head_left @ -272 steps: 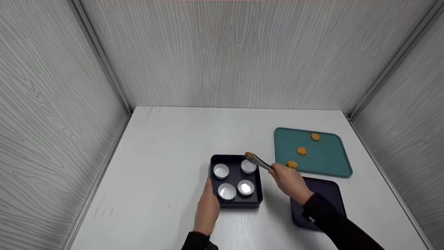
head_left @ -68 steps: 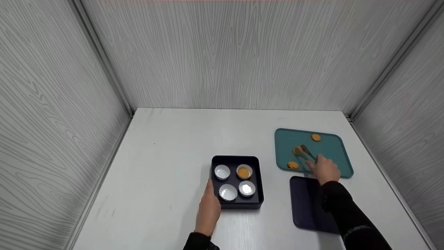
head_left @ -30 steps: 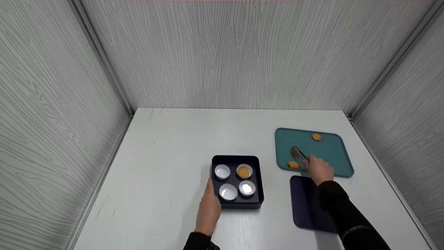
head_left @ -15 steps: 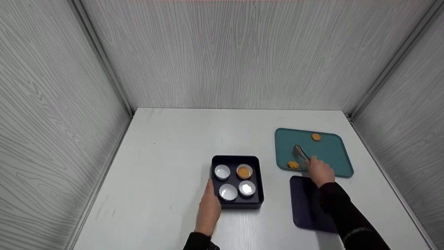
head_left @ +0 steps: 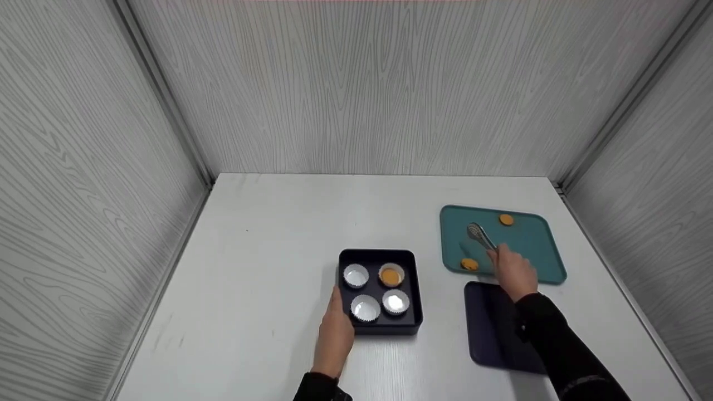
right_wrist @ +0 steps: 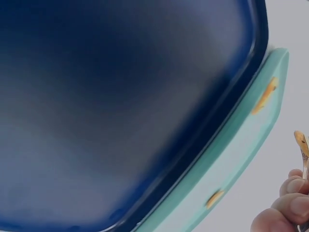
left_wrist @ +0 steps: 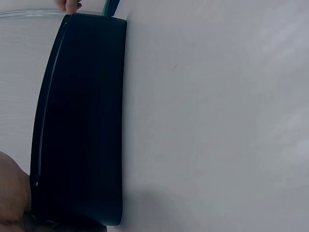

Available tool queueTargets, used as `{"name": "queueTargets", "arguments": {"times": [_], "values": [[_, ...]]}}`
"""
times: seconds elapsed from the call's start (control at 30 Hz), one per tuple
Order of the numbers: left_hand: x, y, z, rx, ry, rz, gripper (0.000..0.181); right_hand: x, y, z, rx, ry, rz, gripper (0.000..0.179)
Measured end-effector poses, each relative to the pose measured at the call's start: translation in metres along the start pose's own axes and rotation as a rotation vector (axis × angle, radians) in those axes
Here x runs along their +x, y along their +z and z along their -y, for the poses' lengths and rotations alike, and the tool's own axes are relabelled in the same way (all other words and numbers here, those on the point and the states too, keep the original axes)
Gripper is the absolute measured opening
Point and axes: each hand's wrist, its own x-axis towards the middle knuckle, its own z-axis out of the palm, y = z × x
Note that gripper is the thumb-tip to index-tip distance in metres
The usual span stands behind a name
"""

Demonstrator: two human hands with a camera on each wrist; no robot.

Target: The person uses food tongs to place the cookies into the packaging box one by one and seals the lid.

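Note:
My right hand (head_left: 515, 273) holds metal tongs (head_left: 480, 236) over the green tray (head_left: 532, 250). In the right wrist view a cookie (right_wrist: 301, 141) is pinched in the tongs' tips; the head view hides most of it. Two cookies lie on the tray, one cookie (head_left: 506, 219) near the back edge and another cookie (head_left: 469, 264) near the front left corner. My left hand (head_left: 334, 340) rests with straight fingers against the left wall of a dark square box (head_left: 380, 329). White paper cups sit inside it; the back right cup (head_left: 391, 268) contains a cookie.
A dark blue tray (head_left: 490, 334) lies in front of the green tray, partly under my right forearm. The white table (head_left: 267, 239) is bounded by grey wood-grain panels (head_left: 356, 89) at the back and sides.
A cookie has gone into the back right cup since the oldest frame. More recently the tongs closed on the middle cookie and lifted it off the green tray. My left hand stays at the box.

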Motion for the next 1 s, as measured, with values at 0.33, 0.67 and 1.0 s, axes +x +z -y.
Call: {"name": "queueTargets", "arguments": {"times": [0.33, 0.67, 1.0], "values": [[0.001, 0.0, -0.001, -0.023, 0.007, -0.017, 0.059, 0.0, -0.005, 0.017, 0.031, -0.084, -0.078, 0.03], [-0.001, 0.0, 0.0, 0.0, 0.034, -0.032, 0.059, -0.002, -0.013, 0.038, 0.054, -0.13, -0.076, 0.026], [-0.001, 0.0, -0.001, 0.012, 0.024, -0.026, 0.06, -0.004, -0.019, 0.064, 0.091, -0.174, -0.058, 0.026]]}}
